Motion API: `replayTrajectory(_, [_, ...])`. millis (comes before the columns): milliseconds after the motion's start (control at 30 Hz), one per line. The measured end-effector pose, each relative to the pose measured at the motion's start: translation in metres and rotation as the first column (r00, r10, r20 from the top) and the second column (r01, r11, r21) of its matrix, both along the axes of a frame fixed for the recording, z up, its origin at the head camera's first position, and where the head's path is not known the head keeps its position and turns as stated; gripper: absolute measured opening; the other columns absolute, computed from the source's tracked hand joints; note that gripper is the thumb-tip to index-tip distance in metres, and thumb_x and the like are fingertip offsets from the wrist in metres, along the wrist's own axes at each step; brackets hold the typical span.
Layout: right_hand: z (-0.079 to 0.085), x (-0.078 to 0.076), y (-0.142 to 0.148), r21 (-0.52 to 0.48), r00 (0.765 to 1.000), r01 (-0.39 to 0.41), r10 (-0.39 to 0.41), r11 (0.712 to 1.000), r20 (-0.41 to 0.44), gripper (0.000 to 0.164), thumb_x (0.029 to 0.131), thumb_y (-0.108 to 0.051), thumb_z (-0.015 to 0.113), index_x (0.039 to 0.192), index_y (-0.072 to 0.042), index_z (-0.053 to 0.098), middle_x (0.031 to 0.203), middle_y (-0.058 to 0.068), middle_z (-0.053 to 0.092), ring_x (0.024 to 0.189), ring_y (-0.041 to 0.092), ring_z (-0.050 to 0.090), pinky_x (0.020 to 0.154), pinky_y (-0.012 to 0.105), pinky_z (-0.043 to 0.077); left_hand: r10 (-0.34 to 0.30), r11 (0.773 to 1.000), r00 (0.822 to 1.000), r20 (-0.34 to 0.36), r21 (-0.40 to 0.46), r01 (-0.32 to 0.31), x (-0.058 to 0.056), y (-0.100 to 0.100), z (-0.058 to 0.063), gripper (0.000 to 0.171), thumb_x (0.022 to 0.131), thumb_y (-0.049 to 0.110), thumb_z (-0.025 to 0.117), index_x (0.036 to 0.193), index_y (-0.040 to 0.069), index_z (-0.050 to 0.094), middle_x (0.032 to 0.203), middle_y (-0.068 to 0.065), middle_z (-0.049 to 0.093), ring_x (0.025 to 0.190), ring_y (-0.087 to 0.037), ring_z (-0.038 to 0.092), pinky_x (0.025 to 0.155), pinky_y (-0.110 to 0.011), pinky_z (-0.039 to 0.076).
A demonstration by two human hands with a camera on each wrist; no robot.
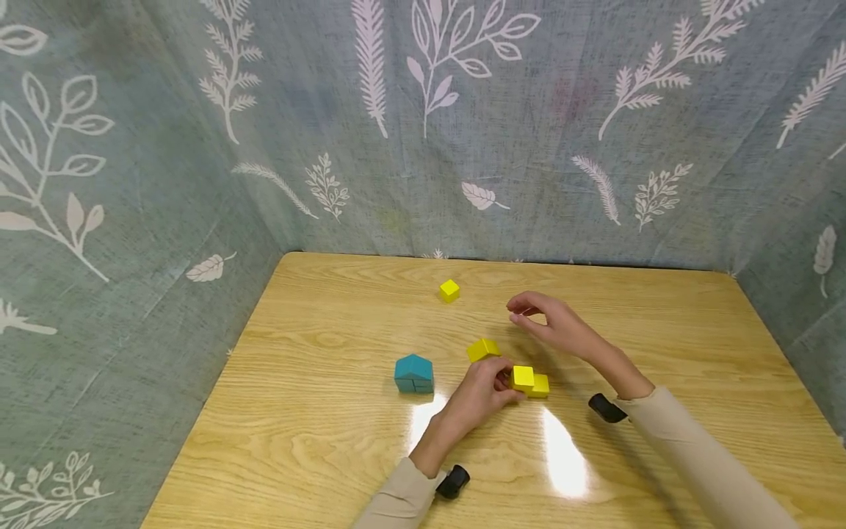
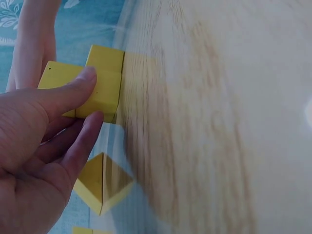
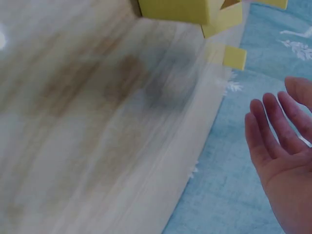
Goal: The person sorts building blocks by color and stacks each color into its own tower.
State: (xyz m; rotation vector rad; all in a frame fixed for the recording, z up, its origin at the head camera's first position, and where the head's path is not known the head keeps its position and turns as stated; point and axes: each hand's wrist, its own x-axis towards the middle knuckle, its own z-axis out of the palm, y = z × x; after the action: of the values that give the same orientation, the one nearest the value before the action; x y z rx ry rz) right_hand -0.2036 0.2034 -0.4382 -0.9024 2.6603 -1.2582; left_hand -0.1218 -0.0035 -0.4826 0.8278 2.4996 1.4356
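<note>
My left hand reaches in from the near side and holds a yellow block between thumb and fingers. In the left wrist view, the thumb lies across the yellow face and the fingers are on the other side. Another yellow block sits right against the held one, to its right. Just beyond the left hand is a yellow triangular block, partly covered by it. Above the table, farther back and to the right, my right hand holds nothing, its fingers loosely bent.
A teal house-shaped group of blocks stands left of the left hand. Toward the back edge lies a yellow cube. The wooden table is bordered behind and at the sides by leaf-patterned cloth.
</note>
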Motion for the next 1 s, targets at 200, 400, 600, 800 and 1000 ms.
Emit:
replayTrajectory(200, [0.0,-0.017,-0.01,0.01,1.0,-0.02,0.02,1.0,-0.011,0.028,0.104,-0.01,0.064,0.127,0.005,0.063,0.122,0.023,0.066,0.11,0.034,0.066,0.095,0.053,0.054,0.001,1.0,1.0,0.018,0.005,-0.001,0.0,0.001,0.0,0.024,0.086,0.008,0.084,0.103,0.003,0.069,0.095,-0.004,0.066,0.077,-0.001,0.059,0.071,-0.012,0.052])
replayTrajectory(400, [0.0,-0.03,-0.021,0.043,0.997,-0.058,0.06,0.997,-0.042,0.031,0.103,-0.006,0.064,0.13,0.007,0.06,0.125,0.027,0.063,0.111,0.039,0.064,0.096,0.055,0.054,-0.001,1.0,1.0,0.026,0.003,0.001,0.0,0.0,0.0,0.024,0.086,0.008,0.084,0.104,0.003,0.069,0.095,-0.003,0.066,0.077,-0.001,0.059,0.071,-0.012,0.052])
replayTrajectory(600, [-0.003,-0.044,-0.033,0.069,0.994,-0.08,0.084,0.994,-0.065,0.033,0.101,-0.001,0.065,0.132,0.008,0.058,0.127,0.028,0.061,0.11,0.039,0.064,0.095,0.053,0.054,0.003,1.0,1.0,0.023,-0.006,-0.003,0.0,-0.001,0.001,0.024,0.087,0.009,0.084,0.105,0.004,0.069,0.095,-0.002,0.066,0.078,-0.001,0.06,0.071,-0.012,0.052])
replayTrajectory(800, [-0.008,-0.056,-0.044,0.091,0.988,-0.11,0.119,0.99,-0.099,0.037,0.1,0.001,0.065,0.136,0.006,0.056,0.131,0.027,0.059,0.112,0.04,0.063,0.095,0.052,0.054,0.013,1.0,1.0,0.015,-0.012,-0.013,0.0,-0.001,0.001,0.025,0.086,0.008,0.083,0.107,0.003,0.07,0.097,-0.003,0.067,0.079,-0.001,0.061,0.071,-0.011,0.052])
replayTrajectory(1000, [-0.008,-0.063,-0.054,0.144,0.987,-0.126,0.138,0.982,-0.077,0.041,0.101,0.002,0.063,0.14,0.007,0.053,0.139,0.025,0.053,0.115,0.041,0.061,0.096,0.053,0.053,0.011,1.0,1.0,0.028,-0.002,-0.011,0.002,0.0,0.002,0.024,0.086,0.007,0.083,0.106,0.003,0.07,0.097,-0.003,0.067,0.079,0.0,0.06,0.072,-0.011,0.053])
